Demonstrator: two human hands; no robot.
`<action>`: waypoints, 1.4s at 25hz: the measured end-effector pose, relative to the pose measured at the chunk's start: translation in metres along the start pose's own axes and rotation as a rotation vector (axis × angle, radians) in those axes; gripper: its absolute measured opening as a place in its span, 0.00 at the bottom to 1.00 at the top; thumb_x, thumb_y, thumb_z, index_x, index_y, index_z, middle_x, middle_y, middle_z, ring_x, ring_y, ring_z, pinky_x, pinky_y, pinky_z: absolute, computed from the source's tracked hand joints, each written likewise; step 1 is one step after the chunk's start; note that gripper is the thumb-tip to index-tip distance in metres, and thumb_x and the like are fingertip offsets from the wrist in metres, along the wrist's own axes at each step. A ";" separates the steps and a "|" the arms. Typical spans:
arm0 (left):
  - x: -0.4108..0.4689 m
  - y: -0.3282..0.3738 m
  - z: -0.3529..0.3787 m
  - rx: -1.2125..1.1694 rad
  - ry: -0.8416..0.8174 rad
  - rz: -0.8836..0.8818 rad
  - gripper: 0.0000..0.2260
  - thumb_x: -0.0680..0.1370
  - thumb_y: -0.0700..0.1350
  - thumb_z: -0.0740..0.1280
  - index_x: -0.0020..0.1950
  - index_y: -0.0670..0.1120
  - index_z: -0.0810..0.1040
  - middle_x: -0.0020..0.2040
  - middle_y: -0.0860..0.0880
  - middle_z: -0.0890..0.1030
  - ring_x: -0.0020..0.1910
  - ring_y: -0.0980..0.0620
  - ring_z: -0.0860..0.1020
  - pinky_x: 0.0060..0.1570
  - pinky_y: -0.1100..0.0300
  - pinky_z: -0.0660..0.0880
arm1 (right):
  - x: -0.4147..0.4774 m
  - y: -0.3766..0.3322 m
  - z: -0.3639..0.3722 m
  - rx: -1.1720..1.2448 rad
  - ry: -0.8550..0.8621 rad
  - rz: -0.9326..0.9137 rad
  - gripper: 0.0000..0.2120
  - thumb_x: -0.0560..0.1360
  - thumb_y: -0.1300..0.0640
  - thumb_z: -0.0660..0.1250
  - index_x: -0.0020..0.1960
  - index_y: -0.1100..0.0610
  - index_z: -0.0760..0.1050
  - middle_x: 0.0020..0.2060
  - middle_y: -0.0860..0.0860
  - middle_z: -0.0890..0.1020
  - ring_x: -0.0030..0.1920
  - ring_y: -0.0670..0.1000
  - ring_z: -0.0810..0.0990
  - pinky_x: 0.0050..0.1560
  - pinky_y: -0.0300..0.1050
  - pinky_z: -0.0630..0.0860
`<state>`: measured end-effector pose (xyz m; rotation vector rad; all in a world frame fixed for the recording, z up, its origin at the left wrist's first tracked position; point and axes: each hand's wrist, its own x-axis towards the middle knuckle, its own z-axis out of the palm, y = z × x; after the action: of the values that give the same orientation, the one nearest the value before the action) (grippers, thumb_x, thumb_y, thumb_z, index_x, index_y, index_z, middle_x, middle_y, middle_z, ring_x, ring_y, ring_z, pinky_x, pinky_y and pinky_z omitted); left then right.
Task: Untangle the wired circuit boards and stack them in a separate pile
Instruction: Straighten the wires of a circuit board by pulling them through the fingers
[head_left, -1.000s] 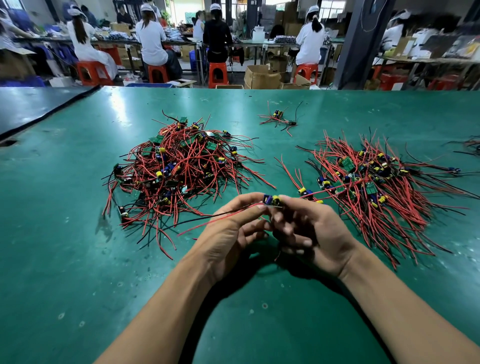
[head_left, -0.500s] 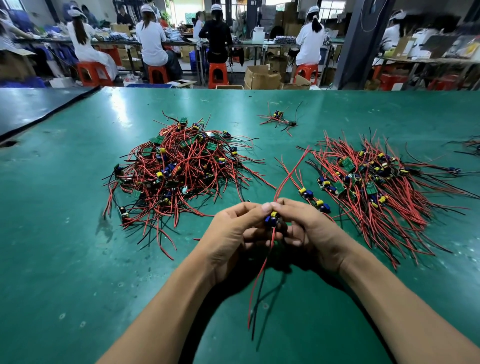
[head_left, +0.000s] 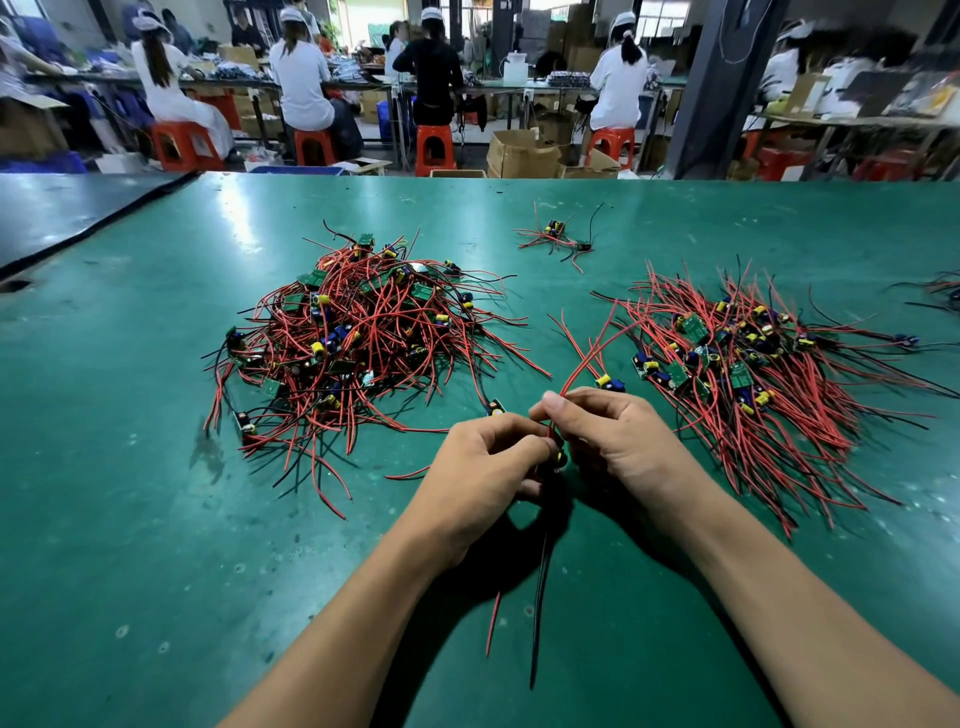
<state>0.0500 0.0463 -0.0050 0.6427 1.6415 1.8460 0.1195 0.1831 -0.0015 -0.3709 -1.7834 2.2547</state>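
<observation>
A: Currently we find both hands low over the table (head_left: 156, 519), at its near middle. Grip?

B: We record the left hand (head_left: 483, 467) and the right hand (head_left: 613, 441) both pinching one board (head_left: 558, 457), with fingers curled and fingertips meeting over it. The board is mostly hidden, and only a yellow part shows.

A: Its wires?

B: Red leads (head_left: 582, 364) rise from the right hand's thumb and forefinger toward the far side. A black lead (head_left: 538, 597) and a red one hang down between the wrists.

A: Piles?

B: We note the left pile (head_left: 358, 338), a tangled heap of boards and wires. The right pile (head_left: 753, 374) has its wires lying roughly parallel. The two lie apart, with the hands just in front of the gap. A small cluster (head_left: 558, 236) lies farther back.
</observation>
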 end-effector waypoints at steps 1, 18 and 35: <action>0.000 0.000 0.001 -0.011 0.012 -0.003 0.12 0.77 0.34 0.66 0.36 0.46 0.82 0.38 0.43 0.81 0.31 0.52 0.77 0.32 0.63 0.76 | 0.000 0.000 0.002 0.044 -0.009 0.013 0.15 0.71 0.49 0.76 0.46 0.62 0.83 0.39 0.62 0.80 0.35 0.57 0.78 0.38 0.49 0.78; -0.006 0.000 0.004 0.133 -0.011 0.034 0.07 0.76 0.41 0.70 0.39 0.40 0.81 0.31 0.46 0.80 0.27 0.53 0.74 0.29 0.66 0.70 | 0.013 -0.013 -0.014 0.189 0.353 -0.004 0.10 0.78 0.56 0.68 0.42 0.61 0.77 0.28 0.48 0.62 0.19 0.41 0.58 0.18 0.33 0.54; -0.007 0.002 -0.002 0.182 -0.100 0.000 0.07 0.76 0.43 0.71 0.38 0.44 0.83 0.31 0.48 0.79 0.27 0.54 0.72 0.28 0.66 0.68 | 0.007 -0.031 -0.021 0.686 0.130 0.198 0.16 0.72 0.55 0.66 0.28 0.57 0.71 0.24 0.47 0.64 0.17 0.43 0.55 0.16 0.33 0.52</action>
<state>0.0533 0.0404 -0.0032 0.7987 1.7554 1.6488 0.1214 0.2114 0.0233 -0.5448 -0.8531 2.7187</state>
